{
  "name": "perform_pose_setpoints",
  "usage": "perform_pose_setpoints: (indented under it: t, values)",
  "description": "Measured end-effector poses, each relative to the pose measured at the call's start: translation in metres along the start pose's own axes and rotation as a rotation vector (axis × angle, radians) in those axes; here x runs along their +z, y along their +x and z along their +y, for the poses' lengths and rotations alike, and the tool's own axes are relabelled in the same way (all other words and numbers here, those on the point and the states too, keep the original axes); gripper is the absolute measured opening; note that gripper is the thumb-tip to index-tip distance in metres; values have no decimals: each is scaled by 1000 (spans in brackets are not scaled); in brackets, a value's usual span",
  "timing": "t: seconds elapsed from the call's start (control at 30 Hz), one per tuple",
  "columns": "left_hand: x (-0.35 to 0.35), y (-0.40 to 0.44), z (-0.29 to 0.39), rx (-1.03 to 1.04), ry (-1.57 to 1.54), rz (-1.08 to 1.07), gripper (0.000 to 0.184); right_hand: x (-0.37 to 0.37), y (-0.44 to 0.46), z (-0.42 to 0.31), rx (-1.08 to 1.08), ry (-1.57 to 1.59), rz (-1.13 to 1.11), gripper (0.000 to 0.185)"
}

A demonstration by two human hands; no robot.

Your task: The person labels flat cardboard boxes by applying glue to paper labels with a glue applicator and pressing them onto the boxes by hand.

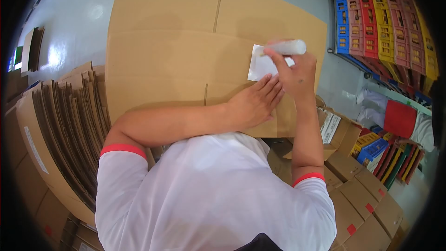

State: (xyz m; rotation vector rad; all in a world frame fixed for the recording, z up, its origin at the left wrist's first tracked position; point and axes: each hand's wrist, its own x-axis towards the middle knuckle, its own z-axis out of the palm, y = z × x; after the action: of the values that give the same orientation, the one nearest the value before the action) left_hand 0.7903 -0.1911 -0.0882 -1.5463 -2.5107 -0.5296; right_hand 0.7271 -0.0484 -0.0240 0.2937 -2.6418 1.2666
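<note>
A flattened cardboard sheet (pixel 158 56) lies in front of me, and on its right part is a small white paper (pixel 258 67). My right hand (pixel 295 76) is closed around a white bottle-like cylinder (pixel 289 47), held tilted over the paper. The cylinder is slightly blurred, and its narrow end points left toward the paper's upper part. Flat on the cardboard, my left hand (pixel 255 102) has its fingers stretched out, with the fingertips at the paper's lower edge. Part of the paper is hidden behind my right hand.
Many folded cardboard sheets (pixel 69 125) stand upright on my left. Stacked coloured crates (pixel 381 23) are at the upper right. Closed cartons (pixel 357 200) and an open carton (pixel 341 135) sit to my lower right. Another person (pixel 399 118) is at the far right.
</note>
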Motion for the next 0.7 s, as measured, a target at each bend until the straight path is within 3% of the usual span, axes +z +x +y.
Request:
perform_pose_setpoints:
  t: [0.07, 0.13, 0.17, 0.2, 0.27, 0.33, 0.43, 0.7]
  values:
    - [-8, 1, 1, 27, -63, -274, 74, -8, -15, -11, 29, -16, -68, 11]
    - [-6, 3, 1, 39, -84, -373, 74, -17, -28, -25, 182, -50, -292, 12]
    - [-5, 5, 0, 56, -103, -469, 74, -17, -27, -23, 184, -51, -292, 12]
    - [-5, 7, -2, 62, -103, -467, 74, -18, -26, -19, 109, -3, -200, 12]
    - [-5, 8, -7, 26, -106, -216, 71, -21, -23, -13, 40, 43, -102, 12]
    - [-4, 13, -14, 5, -81, -143, 70, -25, -13, -5, 246, 207, 114, 15]
    - [-4, 16, -20, -24, -92, -80, 70, -18, -7, 4, 158, 162, 91, 19]
    - [-4, 16, -17, -64, -135, -94, 65, -2, -3, 10, 187, 160, 87, 17]
